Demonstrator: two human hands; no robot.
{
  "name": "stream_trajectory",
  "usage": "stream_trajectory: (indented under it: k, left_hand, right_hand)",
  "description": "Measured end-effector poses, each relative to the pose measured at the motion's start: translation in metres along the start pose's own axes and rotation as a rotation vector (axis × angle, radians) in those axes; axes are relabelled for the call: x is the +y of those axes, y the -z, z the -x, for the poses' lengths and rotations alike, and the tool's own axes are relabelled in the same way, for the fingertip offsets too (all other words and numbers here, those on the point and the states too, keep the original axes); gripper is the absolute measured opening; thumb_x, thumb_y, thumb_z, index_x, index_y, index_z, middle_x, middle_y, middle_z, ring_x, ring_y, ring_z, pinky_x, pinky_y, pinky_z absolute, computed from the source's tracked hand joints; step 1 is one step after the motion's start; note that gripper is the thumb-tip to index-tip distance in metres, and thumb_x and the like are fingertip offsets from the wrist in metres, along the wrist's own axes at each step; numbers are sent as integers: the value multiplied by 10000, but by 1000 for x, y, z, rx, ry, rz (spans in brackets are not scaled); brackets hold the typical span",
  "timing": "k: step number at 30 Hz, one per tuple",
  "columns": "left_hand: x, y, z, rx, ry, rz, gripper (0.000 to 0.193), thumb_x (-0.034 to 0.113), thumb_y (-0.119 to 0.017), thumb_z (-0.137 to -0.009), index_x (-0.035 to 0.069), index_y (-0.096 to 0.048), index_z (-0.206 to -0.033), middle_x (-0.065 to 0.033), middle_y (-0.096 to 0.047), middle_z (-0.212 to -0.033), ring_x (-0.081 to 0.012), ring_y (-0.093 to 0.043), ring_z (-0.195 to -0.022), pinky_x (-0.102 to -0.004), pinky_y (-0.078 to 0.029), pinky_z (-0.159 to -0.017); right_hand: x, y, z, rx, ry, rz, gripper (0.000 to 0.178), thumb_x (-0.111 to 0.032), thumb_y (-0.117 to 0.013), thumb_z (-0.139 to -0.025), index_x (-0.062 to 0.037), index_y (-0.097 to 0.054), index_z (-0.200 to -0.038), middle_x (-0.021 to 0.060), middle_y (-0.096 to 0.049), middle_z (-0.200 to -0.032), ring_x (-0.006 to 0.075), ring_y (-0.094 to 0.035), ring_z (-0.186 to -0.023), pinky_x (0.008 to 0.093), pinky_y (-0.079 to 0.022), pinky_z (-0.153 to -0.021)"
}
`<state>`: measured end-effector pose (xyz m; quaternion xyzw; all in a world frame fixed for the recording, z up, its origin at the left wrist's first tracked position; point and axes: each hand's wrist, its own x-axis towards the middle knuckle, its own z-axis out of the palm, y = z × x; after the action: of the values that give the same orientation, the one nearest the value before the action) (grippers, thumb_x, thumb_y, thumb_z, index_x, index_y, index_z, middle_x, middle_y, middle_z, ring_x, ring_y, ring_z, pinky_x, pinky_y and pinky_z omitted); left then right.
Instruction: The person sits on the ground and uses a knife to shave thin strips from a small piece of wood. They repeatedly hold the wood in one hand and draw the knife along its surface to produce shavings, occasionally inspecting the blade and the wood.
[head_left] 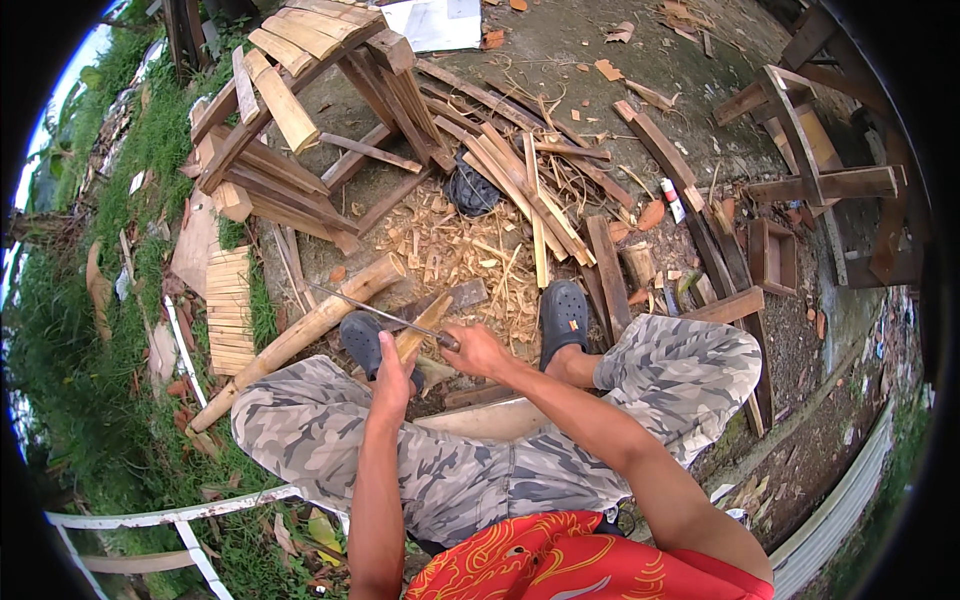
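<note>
My right hand (pixel 478 352) is closed around the dark handle of a long thin-bladed knife (pixel 372 309). Its blade points up and to the left, crossing the pale piece of split wood (pixel 430 316). That piece stands tilted in my left hand (pixel 394 372), whose fingers are wrapped round its lower end. Whether the blade's edge touches the wood I cannot tell. Both hands are between my knees, above a dark flat board (pixel 465 293) on the ground. Pale wood shavings (pixel 440 245) lie scattered just beyond.
A thick round pole (pixel 300 335) slants at the left, beside a bundle of short slats (pixel 230 310). Ahead stands a wooden frame (pixel 385 95) topped with split pieces. Long strips (pixel 530 195) are heaped right of it. A small wooden box (pixel 773 257) is at the right.
</note>
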<state>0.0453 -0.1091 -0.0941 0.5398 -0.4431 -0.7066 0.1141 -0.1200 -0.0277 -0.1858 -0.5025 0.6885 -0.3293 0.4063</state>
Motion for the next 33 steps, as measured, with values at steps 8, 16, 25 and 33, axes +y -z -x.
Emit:
stream_trajectory:
  k: [8, 16, 25, 33]
  left_hand:
    - [-12, 5, 1, 103, 137, -257, 911, 709, -199, -1013, -50, -521, -1401, -173, -581, -1283, -227, -539, -1180, -335, -378, -1033]
    - [-26, 14, -7, 79, 115, -335, 911, 705, -201, -1016, -61, -532, -1382, -116, -597, -1090, -179, -547, -1009, -299, -403, -911]
    - [21, -3, 9, 89, 94, 65, 994, 750, -198, -984, -97, -371, -1474, -249, -463, -1456, -277, -440, -1311, -389, -271, -1152]
    - [31, 11, -7, 77, 47, 267, 1068, 804, -227, -944, -97, -286, -1515, -306, -396, -1511, -343, -371, -1450, -432, -190, -1216]
  right_hand:
    - [8, 6, 1, -78, -230, 50, 248, -291, -648, -851, -49, -649, -905, 224, -676, -734, 427, -681, -744, 511, -545, -723]
    - [21, 5, 4, -63, -214, 65, 245, -288, -661, -844, -70, -690, -953, 223, -687, -749, 394, -697, -745, 495, -554, -732]
    - [14, 2, 2, -66, -41, 88, 258, -297, -681, -833, -65, -696, -945, 253, -672, -748, 439, -669, -736, 517, -547, -707]
    - [25, 20, 3, -178, -319, 227, 274, -292, -643, -850, -73, -709, -1001, 231, -715, -870, 414, -702, -847, 505, -567, -790]
